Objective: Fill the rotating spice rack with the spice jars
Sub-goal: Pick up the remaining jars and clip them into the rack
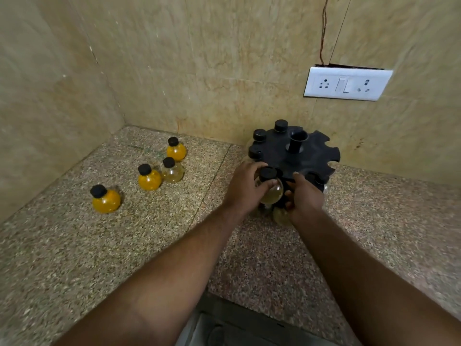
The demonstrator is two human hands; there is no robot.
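Note:
The black rotating spice rack (311,156) stands on the counter near the back wall, with several black-capped jars hanging in its left slots and open slots on its right. My left hand (245,188) grips a round clear jar with a black cap (270,188) at the rack's front edge. My right hand (304,198) touches the rack's front rim and the jar's right side. On the counter to the left stand several loose jars: three yellow-filled ones (106,199), (149,178), (176,150) and a pale one (172,171).
A speckled stone counter (124,245) meets tiled walls in a corner at the back left. A white switch and socket plate (346,83) sits on the wall above the rack. The counter's front edge runs below my forearms.

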